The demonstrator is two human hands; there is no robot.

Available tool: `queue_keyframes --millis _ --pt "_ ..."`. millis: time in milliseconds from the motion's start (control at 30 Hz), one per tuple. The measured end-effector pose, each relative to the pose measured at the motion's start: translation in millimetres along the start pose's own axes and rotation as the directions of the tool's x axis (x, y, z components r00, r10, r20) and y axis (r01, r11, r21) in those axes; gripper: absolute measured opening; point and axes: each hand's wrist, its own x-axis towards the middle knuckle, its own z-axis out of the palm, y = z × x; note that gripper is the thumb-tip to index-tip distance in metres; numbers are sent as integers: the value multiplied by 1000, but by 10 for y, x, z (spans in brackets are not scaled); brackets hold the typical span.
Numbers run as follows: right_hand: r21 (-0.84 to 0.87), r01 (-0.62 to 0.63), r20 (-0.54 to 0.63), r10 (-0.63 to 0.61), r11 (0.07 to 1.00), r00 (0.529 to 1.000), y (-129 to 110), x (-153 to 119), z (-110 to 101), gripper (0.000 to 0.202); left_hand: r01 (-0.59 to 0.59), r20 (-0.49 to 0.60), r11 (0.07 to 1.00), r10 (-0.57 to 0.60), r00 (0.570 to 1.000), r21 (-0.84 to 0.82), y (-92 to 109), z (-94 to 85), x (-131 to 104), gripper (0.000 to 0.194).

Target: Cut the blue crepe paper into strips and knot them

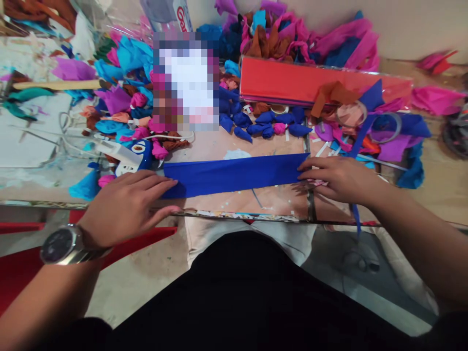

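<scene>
A long blue strip of crepe-like paper point(237, 174) lies flat along the front of the table. Over its left end rests my left hand point(127, 202), fingers stretched out and thumb apart, with a metal wristwatch point(64, 246) on the wrist. My right hand point(334, 178) lies at the other end, its fingertips pressing on the strip's edge. Small crumpled pink and brown bits show beneath those fingers, too blurred to name. Just beyond my left hand is a white and blue glue gun point(133, 156).
Blue twisted paper pieces point(259, 127) lie behind the strip. A red paper pack point(278, 80) in clear plastic sits farther back, near tape rolls point(387, 127). A hammer-like wooden handle point(58, 85) is at left. A pixelated patch hides part of the back. Red chair point(139, 243) below left.
</scene>
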Motion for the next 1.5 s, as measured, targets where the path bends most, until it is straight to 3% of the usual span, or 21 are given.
queue_keyframes --millis 100,167,267,400,533,667,800,900,1167,1500 --pt "-28 -23 -69 22 999 997 -204 128 -28 33 83 50 994 -87 995 71 181 12 -24 71" --pt "-18 52 -107 -54 998 993 -407 274 -3 36 118 91 989 -126 988 91 274 36 -42 70" --pt "7 222 -134 -219 975 967 -719 535 121 34 141 114 985 -152 982 104 355 61 -55 73" --pt "14 256 -105 -253 967 962 -954 783 355 38 144 111 985 -155 982 97 368 57 -56 77" --pt "50 213 -72 -209 976 975 -969 834 480 45 171 77 984 -174 982 54 415 63 -7 73" --pt "79 210 -73 -204 975 976 -943 819 489 47 165 33 986 -164 986 -17 644 116 170 84" --pt "96 209 -54 -205 973 977 -940 818 449 48 39 87 997 -34 996 -66 905 214 423 90" --pt "119 201 -31 -198 972 980 -940 825 403 46 35 127 998 -29 991 -46 978 290 560 87" --pt "164 207 -113 -190 965 975 -955 991 401 48 29 138 999 -22 990 -46 926 329 635 80" --pt "109 108 -83 -100 988 992 -909 1025 506 49 -24 107 998 30 994 -59 724 380 815 51"
